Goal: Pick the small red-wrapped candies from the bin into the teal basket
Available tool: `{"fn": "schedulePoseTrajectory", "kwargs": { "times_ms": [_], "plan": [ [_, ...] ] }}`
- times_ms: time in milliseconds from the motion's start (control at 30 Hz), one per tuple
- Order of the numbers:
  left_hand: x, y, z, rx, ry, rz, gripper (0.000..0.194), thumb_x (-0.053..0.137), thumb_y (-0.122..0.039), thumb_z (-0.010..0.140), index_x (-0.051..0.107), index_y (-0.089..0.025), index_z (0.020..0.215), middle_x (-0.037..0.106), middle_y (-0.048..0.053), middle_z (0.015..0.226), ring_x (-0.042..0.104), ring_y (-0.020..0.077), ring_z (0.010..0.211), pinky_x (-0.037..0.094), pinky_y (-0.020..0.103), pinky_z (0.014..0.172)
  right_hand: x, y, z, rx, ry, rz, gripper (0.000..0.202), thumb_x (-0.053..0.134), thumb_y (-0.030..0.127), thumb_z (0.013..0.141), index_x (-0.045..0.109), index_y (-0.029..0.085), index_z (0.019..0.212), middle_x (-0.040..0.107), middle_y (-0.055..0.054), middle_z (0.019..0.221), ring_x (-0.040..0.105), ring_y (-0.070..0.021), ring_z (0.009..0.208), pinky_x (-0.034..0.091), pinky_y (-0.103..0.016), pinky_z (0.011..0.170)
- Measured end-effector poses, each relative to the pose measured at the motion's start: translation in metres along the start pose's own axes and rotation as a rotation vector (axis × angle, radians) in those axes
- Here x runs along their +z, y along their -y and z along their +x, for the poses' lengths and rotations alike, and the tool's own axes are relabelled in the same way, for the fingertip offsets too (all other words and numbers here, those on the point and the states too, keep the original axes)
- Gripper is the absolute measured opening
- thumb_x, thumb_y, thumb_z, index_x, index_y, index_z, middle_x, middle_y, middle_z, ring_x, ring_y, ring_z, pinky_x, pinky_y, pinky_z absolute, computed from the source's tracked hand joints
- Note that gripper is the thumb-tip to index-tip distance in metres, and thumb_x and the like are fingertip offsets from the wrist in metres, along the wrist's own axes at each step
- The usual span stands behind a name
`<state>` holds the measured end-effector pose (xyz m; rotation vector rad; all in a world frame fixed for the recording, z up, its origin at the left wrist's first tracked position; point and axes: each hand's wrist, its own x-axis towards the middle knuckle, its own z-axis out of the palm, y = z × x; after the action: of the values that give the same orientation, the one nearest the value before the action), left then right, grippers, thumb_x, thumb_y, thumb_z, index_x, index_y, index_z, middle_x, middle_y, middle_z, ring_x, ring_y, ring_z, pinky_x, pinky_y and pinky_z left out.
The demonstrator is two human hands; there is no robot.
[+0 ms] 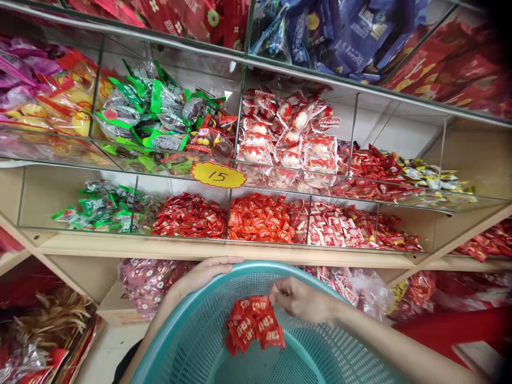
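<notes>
A teal plastic basket with perforated sides fills the lower middle of the view. My left hand grips its far rim, with the fingers over the edge. Inside the basket, my right hand is closed, its curled fingers at the upper right edge of a bunch of red candy packets with gold lettering. I cannot tell whether the whole bunch hangs from the fingers or partly rests in the basket. Similar orange-red packets fill a bin on the low shelf just beyond the rim.
Glass-fronted shelves hold several kinds of wrapped candy. A yellow tag marked 15 hangs on the middle shelf front. Under the lowest shelf lie bulging plastic bags and a cardboard box. A red surface stands at right.
</notes>
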<state>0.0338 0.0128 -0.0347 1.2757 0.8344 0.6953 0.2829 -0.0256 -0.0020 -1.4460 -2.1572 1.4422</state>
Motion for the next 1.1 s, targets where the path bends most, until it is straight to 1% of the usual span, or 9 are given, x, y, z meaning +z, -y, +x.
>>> {"fn": "schedulePoseTrajectory", "kwargs": {
  "times_ms": [167,367,567,700,800,900,933,1000,1100],
  "plan": [
    [0.001,-0.002,-0.001,-0.004,-0.009,-0.006,0.038,0.054,-0.026,0.072,0.055,-0.019,0.108,0.058,0.001,0.115,0.048,0.021,0.109,0.027,0.035,0.098,0.005,-0.018,0.009,0.105,0.037,0.026,0.022,0.043,0.034,0.075,0.047,0.015,0.065,0.035,0.005,0.05,0.029,-0.0054,0.045,0.021,-0.018,0.04],
    [0.004,-0.003,-0.001,-0.002,-0.014,-0.03,0.039,0.055,-0.027,0.069,0.056,-0.019,0.108,0.058,0.001,0.115,0.049,0.0202,0.108,0.03,0.034,0.097,0.006,-0.019,0.011,0.147,0.067,-0.038,0.018,0.046,0.029,0.072,0.044,0.016,0.06,0.034,0.005,0.049,0.028,-0.0054,0.044,0.02,-0.018,0.039],
    [0.003,-0.004,-0.002,0.006,0.001,-0.015,0.038,0.055,-0.028,0.07,0.056,-0.019,0.107,0.058,0.001,0.115,0.048,0.021,0.109,0.029,0.034,0.097,0.013,-0.016,0.02,0.135,-0.034,-0.044,0.022,0.05,0.029,0.069,0.045,0.015,0.053,0.034,0.005,0.048,0.026,-0.0046,0.044,0.021,-0.017,0.041],
    [0.0,-0.004,-0.002,0.024,-0.002,0.011,0.038,0.055,-0.027,0.07,0.057,-0.019,0.107,0.058,0.001,0.116,0.046,0.0215,0.11,0.027,0.033,0.098,0.013,-0.014,0.021,0.136,-0.128,-0.129,0.029,0.052,0.036,0.068,0.048,0.014,0.05,0.036,0.005,0.044,0.028,-0.0046,0.043,0.022,-0.018,0.04],
    [-0.001,-0.003,-0.001,0.022,-0.014,0.026,0.038,0.055,-0.027,0.069,0.057,-0.021,0.107,0.057,0.001,0.117,0.045,0.0216,0.111,0.027,0.034,0.098,-0.001,0.002,0.017,0.125,-0.147,-0.202,0.036,0.053,0.044,0.066,0.051,0.013,0.048,0.042,0.003,0.042,0.033,-0.0052,0.042,0.024,-0.018,0.04],
    [-0.002,-0.002,0.0,0.019,-0.006,0.026,0.036,0.055,-0.026,0.069,0.058,-0.022,0.105,0.057,0.0,0.116,0.046,0.021,0.11,0.029,0.033,0.097,-0.029,0.03,0.016,0.071,-0.077,-0.117,0.035,0.056,0.046,0.063,0.056,0.013,0.053,0.049,0.002,0.044,0.037,-0.0058,0.041,0.029,-0.019,0.042],
    [-0.002,-0.001,0.0,0.018,0.0,0.024,0.036,0.055,-0.026,0.07,0.058,-0.022,0.105,0.057,0.0,0.116,0.047,0.0209,0.11,0.03,0.033,0.096,-0.039,0.04,0.019,0.015,-0.09,-0.079,0.034,0.057,0.046,0.063,0.057,0.013,0.054,0.049,0.002,0.045,0.037,-0.0055,0.04,0.029,-0.018,0.042],
    [-0.003,0.0,0.0,0.022,0.01,0.022,0.037,0.055,-0.027,0.07,0.057,-0.022,0.107,0.058,-0.001,0.115,0.047,0.0209,0.109,0.03,0.032,0.096,-0.06,0.054,0.03,-0.085,-0.196,-0.007,0.033,0.057,0.044,0.063,0.053,0.013,0.05,0.048,0.003,0.045,0.033,-0.0043,0.039,0.026,-0.018,0.04],
    [-0.004,0.003,0.001,0.028,0.012,0.028,0.038,0.054,-0.028,0.071,0.055,-0.024,0.109,0.058,-0.002,0.115,0.046,0.0208,0.11,0.029,0.032,0.096,-0.081,0.061,0.059,-0.077,-0.489,0.128,0.03,0.057,0.039,0.064,0.048,0.014,0.049,0.043,0.005,0.042,0.027,-0.0031,0.036,0.021,-0.018,0.036]
  ]
}}
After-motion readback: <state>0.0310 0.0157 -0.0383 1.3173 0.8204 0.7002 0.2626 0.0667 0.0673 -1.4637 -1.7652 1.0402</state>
